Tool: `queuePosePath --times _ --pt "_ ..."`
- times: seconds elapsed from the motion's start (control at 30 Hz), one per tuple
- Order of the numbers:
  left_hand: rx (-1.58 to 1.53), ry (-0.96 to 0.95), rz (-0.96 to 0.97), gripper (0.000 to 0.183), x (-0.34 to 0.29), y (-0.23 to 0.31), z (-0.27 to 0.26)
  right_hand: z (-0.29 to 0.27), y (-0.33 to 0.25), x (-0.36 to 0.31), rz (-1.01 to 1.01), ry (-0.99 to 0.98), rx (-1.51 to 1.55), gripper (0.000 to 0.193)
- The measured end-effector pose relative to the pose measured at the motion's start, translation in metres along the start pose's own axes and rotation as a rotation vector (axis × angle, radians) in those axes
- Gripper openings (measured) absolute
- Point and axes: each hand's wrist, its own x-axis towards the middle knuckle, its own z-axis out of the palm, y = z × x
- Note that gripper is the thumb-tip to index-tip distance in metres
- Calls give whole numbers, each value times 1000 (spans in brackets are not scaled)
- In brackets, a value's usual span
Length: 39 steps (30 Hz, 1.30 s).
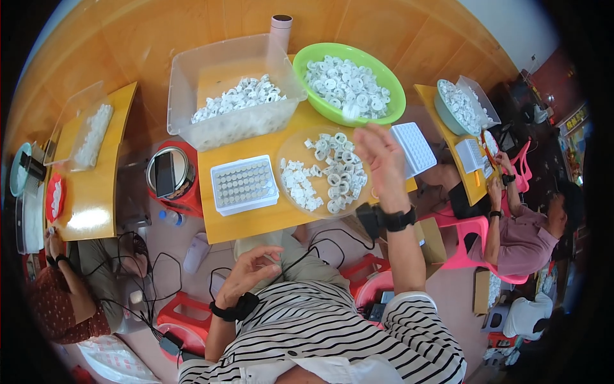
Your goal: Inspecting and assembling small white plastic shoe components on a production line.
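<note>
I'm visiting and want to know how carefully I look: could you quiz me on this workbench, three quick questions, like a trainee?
1. True or false: the pink thermos stands beyond the rectangular clear bin.
2. Which of the wearer's hands is nearer the green basin?
3. Fill the gap: the white tray nearer the left hand lies to the ___ of the round clear tray.

Key: 1. True. 2. The right hand. 3. Left.

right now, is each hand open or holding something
Left hand: open, loosely curled, nothing visible inside.
Right hand: open near the green bowl, nothing visibly held.
</note>
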Motion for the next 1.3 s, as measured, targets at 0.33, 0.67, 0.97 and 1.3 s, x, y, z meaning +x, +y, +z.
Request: queuePosePath --times 0.33,0.67,0.97,1.3 --pt "140 -15 49 31 -2 -11 -2 -49 71 -26 -219 156 -849 9" --pt "166 24 105 30 -1 -6 9 -28 92 -13 -576 -31 -1379 10" --pt "-68 75 48 27 6 -5 12 -34 77 -16 19 -2 -543 14" --pt "-363 223 198 34 37 22 37 26 69 -91 222 -267 -230 12"
